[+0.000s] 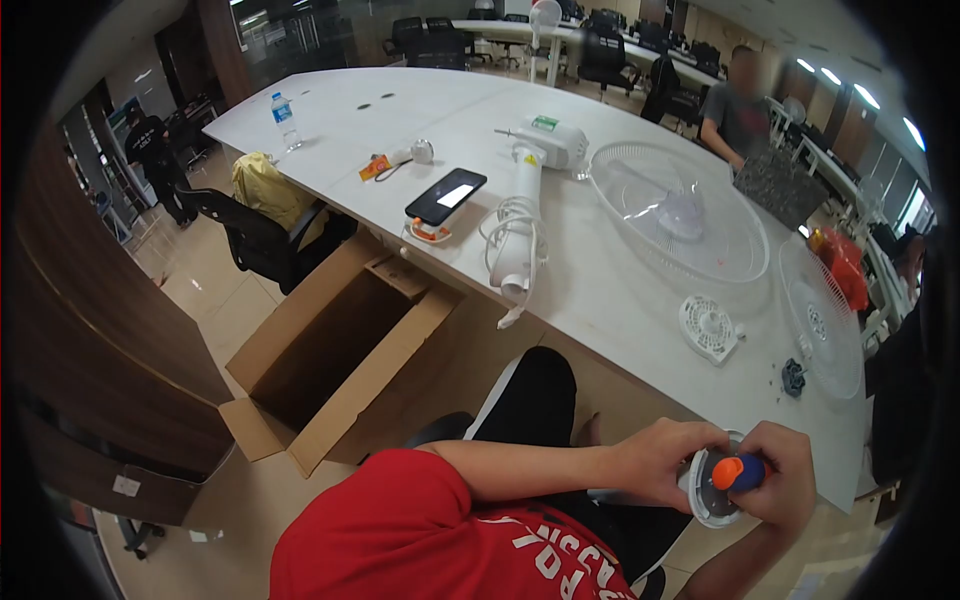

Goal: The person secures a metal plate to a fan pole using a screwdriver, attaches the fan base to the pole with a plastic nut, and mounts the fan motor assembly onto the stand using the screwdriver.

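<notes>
My left hand [668, 462] is closed around the rim of a round white plastic fan part [712, 512], held over my lap near the front edge of the table. My right hand [785, 478] grips a screwdriver [738, 473] with an orange and blue handle, its end facing up toward me. The screwdriver's tip is hidden, so I cannot tell whether it sits in a screw. Beyond my hands lie a dark knob-like part [793, 377] and a white vented cover [709, 329] on the table.
On the white table [600, 300] are a fan body with coiled cord [525, 200], a clear fan guard [640, 250], another guard [822, 325], a phone [446, 196] and a bottle [286, 122]. An opened cardboard box [330, 350] stands left. A person [735, 110] works across the table.
</notes>
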A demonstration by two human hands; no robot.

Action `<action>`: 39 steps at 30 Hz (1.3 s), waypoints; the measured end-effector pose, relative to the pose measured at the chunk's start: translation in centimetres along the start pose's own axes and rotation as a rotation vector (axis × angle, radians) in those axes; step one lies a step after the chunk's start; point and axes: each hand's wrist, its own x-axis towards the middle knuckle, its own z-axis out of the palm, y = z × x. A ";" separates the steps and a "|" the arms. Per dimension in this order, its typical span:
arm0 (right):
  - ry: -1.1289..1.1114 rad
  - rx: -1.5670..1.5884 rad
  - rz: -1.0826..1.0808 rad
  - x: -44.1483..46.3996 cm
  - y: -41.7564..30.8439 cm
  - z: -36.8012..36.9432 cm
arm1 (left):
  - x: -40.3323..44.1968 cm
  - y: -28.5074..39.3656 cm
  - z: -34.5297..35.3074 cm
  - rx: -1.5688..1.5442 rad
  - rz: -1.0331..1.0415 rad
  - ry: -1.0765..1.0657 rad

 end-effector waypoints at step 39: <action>0.313 -0.024 0.021 -6.5 -6.4 3.7 | -4.6 -0.2 1.2 0.130 0.096 -0.122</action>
